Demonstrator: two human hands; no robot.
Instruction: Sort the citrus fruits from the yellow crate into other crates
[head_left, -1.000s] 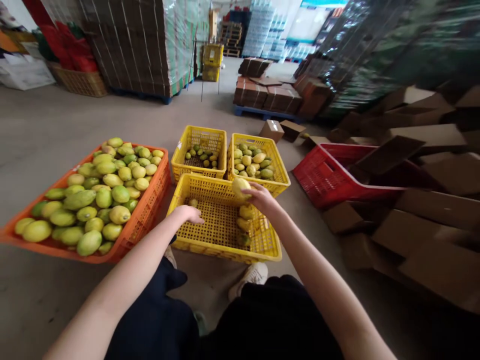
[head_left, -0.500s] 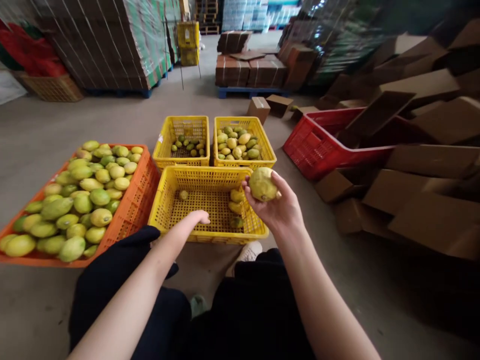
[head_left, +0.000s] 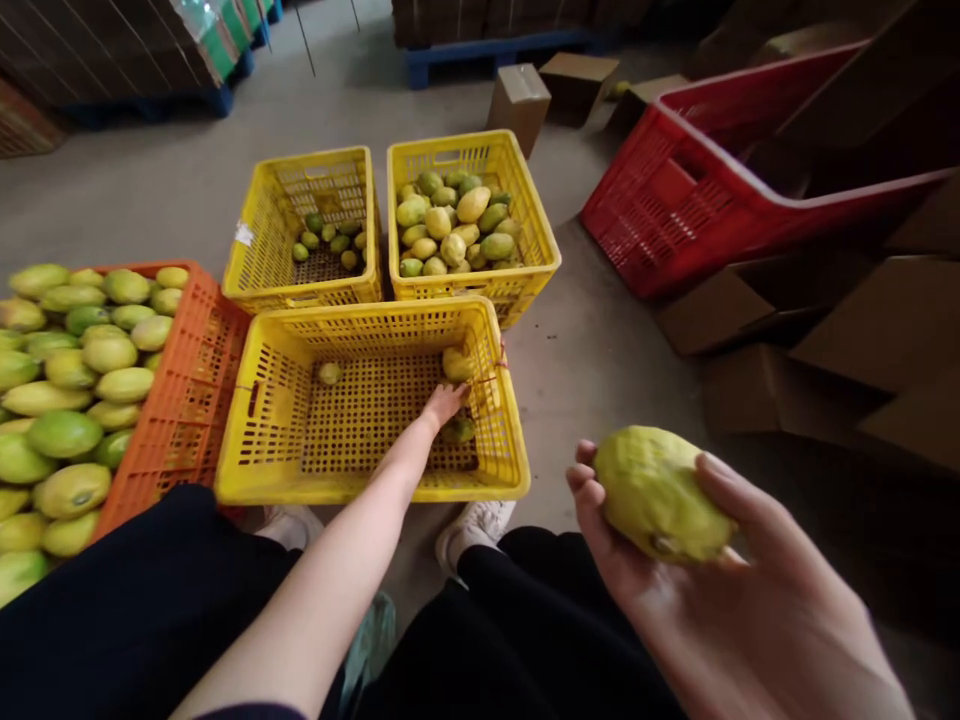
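Note:
My right hand (head_left: pixel 750 580) is wrapped round a lumpy yellow-green papaya (head_left: pixel 660 490), held up at the right, outside the crates. Inside the front yellow crate (head_left: pixel 375 488), my left hand (head_left: pixel 445 402) reaches to the right end with its fingers apart, over or touching the fruit there. A yellow papaya (head_left: pixel 456 363) lies just beyond those fingers, and a greener papaya (head_left: pixel 459 431) lies just on the near side. Any fruit under the hand is hidden. One small papaya (head_left: pixel 329 373) sits alone toward the crate's left end.
An orange crate (head_left: pixel 202 370) heaped with papayas stands at the left. Behind are two yellow crates, the left one (head_left: pixel 247 270) with several small fruits, the right one (head_left: pixel 551 240) fuller. A red crate (head_left: pixel 652 200) and cardboard boxes (head_left: pixel 750 400) lie to the right.
My right hand has carried the papaya right and nearer to me. My left hand has moved rightward across the front crate to the fruit there. The view has tilted down.

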